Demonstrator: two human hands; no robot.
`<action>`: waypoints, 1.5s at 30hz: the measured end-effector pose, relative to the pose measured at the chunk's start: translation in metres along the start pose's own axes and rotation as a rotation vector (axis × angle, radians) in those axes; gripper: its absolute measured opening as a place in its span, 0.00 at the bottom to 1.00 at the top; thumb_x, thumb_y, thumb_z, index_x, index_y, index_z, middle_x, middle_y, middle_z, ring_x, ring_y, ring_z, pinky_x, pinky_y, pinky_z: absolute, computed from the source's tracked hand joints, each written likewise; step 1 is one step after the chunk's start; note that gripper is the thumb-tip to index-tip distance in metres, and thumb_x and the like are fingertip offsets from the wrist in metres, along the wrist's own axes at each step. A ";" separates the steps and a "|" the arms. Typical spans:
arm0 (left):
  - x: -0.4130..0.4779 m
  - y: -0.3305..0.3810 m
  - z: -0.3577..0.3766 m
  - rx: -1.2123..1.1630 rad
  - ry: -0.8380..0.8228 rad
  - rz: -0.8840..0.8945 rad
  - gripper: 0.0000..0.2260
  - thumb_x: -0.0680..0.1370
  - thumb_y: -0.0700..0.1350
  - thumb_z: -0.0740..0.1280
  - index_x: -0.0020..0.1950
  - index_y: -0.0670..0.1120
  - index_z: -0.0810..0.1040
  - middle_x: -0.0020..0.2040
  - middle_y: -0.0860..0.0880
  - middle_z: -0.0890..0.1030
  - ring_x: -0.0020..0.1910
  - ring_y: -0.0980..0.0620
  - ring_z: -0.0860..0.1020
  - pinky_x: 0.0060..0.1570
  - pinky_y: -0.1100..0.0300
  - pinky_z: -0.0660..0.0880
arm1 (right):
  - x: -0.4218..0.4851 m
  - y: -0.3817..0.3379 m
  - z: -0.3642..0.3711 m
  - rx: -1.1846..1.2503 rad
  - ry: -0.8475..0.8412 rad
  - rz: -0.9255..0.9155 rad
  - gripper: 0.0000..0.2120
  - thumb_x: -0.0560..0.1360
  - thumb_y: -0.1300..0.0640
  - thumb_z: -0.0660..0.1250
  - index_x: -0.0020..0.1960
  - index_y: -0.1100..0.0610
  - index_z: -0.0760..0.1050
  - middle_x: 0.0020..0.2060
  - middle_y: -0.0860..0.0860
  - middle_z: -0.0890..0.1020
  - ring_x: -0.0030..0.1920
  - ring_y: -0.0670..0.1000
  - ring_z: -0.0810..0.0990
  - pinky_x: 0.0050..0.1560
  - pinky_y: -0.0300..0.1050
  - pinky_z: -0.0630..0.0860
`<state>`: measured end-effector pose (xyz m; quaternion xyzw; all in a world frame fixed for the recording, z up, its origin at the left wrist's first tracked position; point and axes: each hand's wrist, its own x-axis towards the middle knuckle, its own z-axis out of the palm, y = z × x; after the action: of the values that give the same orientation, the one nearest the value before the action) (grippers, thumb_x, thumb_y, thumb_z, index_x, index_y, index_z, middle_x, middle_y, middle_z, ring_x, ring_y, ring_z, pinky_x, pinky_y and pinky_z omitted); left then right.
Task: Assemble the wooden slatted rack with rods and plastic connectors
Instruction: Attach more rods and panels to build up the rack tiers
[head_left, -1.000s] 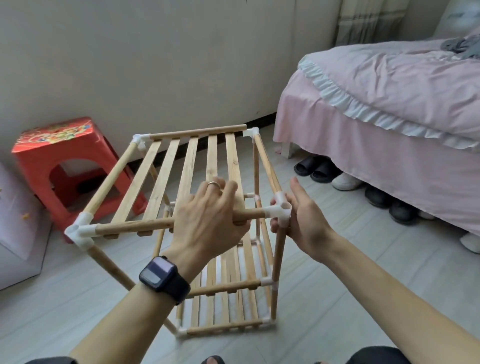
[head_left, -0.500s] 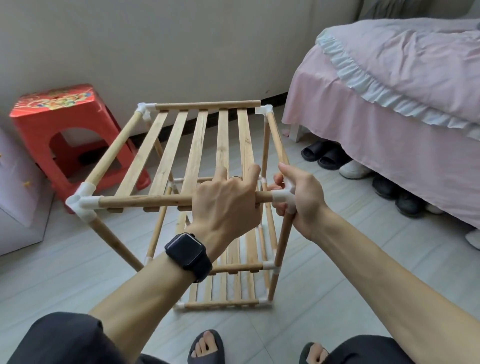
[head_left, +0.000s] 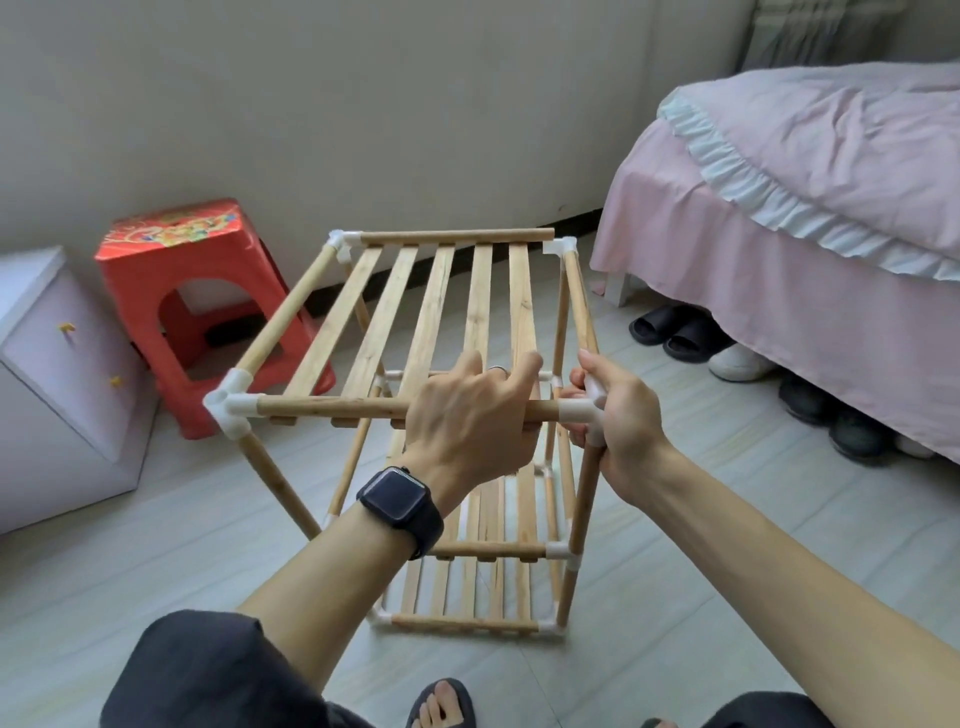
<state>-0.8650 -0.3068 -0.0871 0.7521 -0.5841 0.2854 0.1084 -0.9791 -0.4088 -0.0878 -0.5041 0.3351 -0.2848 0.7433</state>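
Top tier of the wooden slatted rack (head_left: 426, 317), which stands on the floor just beside the red stool (head_left: 171, 244), its lower tiers already joined. Your left hand (head_left: 467, 415) is clenched over the near top rod (head_left: 332, 407), fingers hooked between the slats; your right hand (head_left: 618, 415) grasps the white plastic connector (head_left: 579, 411) at the near top corner farthest from the red stool, thumb up along it. The step in hand appears to be seating that rod end, and the upright rod (head_left: 584, 499) below it, into the connector. Risks, as judged from here: a push off the rod's axis may jam the end partway, leaving a loose corner; force at this one corner may twist the light frame and work loose the connector (head_left: 231, 408) at the near corner beside the red stool; your left fingers, wedged among the slats, may be pinched if the joint closes suddenly
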 end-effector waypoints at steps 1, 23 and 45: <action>-0.002 -0.005 0.001 -0.005 0.003 0.016 0.07 0.78 0.49 0.64 0.54 0.50 0.76 0.26 0.56 0.67 0.29 0.53 0.65 0.25 0.64 0.56 | -0.001 0.002 0.003 -0.003 0.017 -0.005 0.17 0.83 0.47 0.60 0.41 0.57 0.71 0.31 0.50 0.72 0.31 0.48 0.68 0.35 0.42 0.67; -0.034 -0.135 -0.026 -1.638 -0.076 -1.451 0.20 0.83 0.57 0.60 0.66 0.43 0.75 0.59 0.41 0.81 0.46 0.46 0.86 0.40 0.47 0.83 | 0.043 -0.019 -0.044 -0.070 -0.001 -0.052 0.16 0.80 0.51 0.63 0.58 0.61 0.79 0.31 0.50 0.67 0.24 0.45 0.65 0.28 0.38 0.65; 0.010 -0.099 -0.045 -0.239 -0.140 -0.584 0.20 0.81 0.59 0.61 0.69 0.51 0.71 0.66 0.43 0.74 0.66 0.44 0.70 0.64 0.44 0.70 | 0.004 0.003 0.008 -0.222 0.106 -0.114 0.13 0.82 0.52 0.60 0.49 0.60 0.76 0.33 0.50 0.72 0.33 0.47 0.71 0.35 0.44 0.67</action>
<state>-0.7837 -0.2639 -0.0281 0.8875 -0.3793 0.1193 0.2329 -0.9704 -0.4065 -0.0894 -0.5858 0.3743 -0.3138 0.6467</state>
